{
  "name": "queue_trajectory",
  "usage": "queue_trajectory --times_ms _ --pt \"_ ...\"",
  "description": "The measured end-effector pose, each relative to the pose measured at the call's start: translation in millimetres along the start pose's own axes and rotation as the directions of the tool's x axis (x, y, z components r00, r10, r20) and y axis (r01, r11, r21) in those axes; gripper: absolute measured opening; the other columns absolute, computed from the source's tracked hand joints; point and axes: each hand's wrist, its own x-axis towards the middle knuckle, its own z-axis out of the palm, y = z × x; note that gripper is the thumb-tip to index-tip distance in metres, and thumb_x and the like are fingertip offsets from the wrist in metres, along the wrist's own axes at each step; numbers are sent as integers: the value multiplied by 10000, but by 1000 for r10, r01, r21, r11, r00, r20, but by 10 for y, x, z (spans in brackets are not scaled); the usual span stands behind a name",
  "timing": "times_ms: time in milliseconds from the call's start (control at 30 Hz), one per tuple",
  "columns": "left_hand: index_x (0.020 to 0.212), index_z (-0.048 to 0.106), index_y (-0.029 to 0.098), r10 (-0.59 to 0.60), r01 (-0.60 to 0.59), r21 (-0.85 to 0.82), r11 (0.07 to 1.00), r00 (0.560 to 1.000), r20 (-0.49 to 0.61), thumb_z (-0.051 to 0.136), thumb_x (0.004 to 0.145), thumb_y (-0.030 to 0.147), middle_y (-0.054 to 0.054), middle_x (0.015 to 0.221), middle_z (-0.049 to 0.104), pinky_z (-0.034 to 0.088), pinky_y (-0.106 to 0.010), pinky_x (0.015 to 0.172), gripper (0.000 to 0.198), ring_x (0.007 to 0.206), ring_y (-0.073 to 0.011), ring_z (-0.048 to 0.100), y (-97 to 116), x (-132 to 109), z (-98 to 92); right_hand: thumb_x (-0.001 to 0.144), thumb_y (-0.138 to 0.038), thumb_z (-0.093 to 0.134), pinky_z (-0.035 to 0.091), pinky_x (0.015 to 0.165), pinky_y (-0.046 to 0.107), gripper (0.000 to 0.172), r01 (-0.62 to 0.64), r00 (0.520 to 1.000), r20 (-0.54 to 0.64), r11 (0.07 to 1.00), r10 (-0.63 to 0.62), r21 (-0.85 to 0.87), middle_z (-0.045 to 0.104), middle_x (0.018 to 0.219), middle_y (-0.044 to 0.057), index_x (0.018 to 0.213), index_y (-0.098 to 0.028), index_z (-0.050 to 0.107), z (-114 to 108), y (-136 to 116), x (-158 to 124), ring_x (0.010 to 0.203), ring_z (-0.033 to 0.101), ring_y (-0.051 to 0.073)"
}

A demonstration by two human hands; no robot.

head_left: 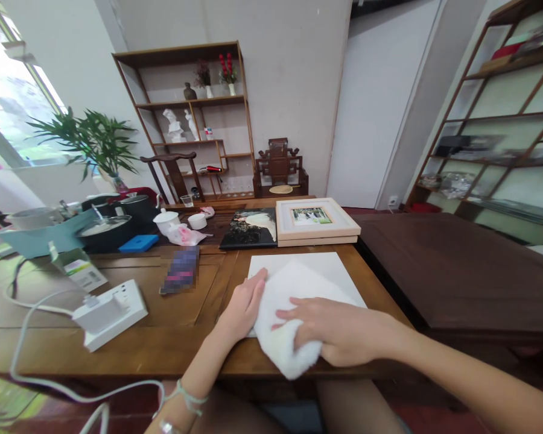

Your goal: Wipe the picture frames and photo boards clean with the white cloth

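Observation:
A flat white board (319, 260) lies on the wooden table in front of me. Over most of it is spread a fluffy white cloth (285, 286), its near corner hanging past the board's front edge. My right hand (330, 325) presses down on the cloth and grips a bunched fold of it, some fingers stretched forward. At the board's left edge rests my left hand (247, 304), fingers extended, beside the cloth's left side. The cloth hides much of the board.
Behind the board are a light wooden picture frame (350, 228) and a dark panel (248, 229). On the left lie a blurred phone-like object (180, 270), a white power strip (115, 313) with cables, and a small box (79, 270). Teaware stands farther back, including a white teapot (166, 221).

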Motion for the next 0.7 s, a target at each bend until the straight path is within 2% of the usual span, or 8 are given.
queue_trajectory --times_ms 167,233,300,367,433,533,600,700 --pt "1131 599 195 23 -26 61 998 998 58 348 898 283 -71 1275 541 311 -446 1054 354 1234 -226 439 -3 17 15 642 -54 422 443 704 250 277 -175 985 63 937 163 303 624 688 -11 741 -172 652 -362 133 -294 713 577 160" --pt "1123 606 196 31 -34 65 997 998 55 360 888 264 -73 1274 541 312 -453 1054 348 1238 -227 432 -23 18 25 664 -100 455 438 669 249 183 -240 951 -114 917 288 318 610 703 -13 703 -165 621 -523 251 -331 700 567 162" --pt "1122 609 195 31 -34 63 997 998 45 364 882 260 -75 1272 542 318 -451 1052 349 1232 -224 439 -42 17 35 670 -108 462 434 658 263 155 -323 847 -360 916 391 237 609 736 -2 714 -163 600 -640 384 -283 711 563 174" --pt "1122 610 186 24 -26 62 998 999 32 378 874 266 -80 1265 546 323 -448 1049 349 1221 -223 453 -56 16 42 652 -69 455 427 651 269 200 -378 768 -527 922 365 87 617 750 12 758 -156 600 -678 505 -140 716 564 182" --pt "1123 611 181 22 -24 58 998 999 25 386 870 267 -82 1258 553 325 -444 1049 350 1214 -225 462 -60 16 45 626 1 432 422 703 275 338 -369 786 -561 925 260 -88 641 881 53 872 -146 611 -623 593 77 818 575 197" --pt "1103 623 175 22 -23 54 998 1000 19 399 864 257 -81 1247 566 341 -428 1040 337 1199 -234 480 -40 18 31 643 66 379 392 810 296 489 -282 889 -436 915 137 -288 557 1183 123 1021 -155 595 -415 650 432 1048 520 226" --pt "1032 656 174 14 -14 58 998 1000 13 408 858 250 -88 1175 617 402 -405 991 312 1120 -243 550 -13 19 13 688 41 390 394 795 308 444 -251 944 -293 903 150 -347 576 1155 125 1018 -167 602 -259 660 617 1031 537 242" --pt "942 682 188 13 -13 65 998 1000 11 413 855 238 -85 1031 676 480 -367 880 288 964 -237 627 17 24 -9 691 -15 448 405 693 298 393 -254 965 -157 904 211 -344 658 956 97 1008 -182 609 -113 684 755 872 602 249"
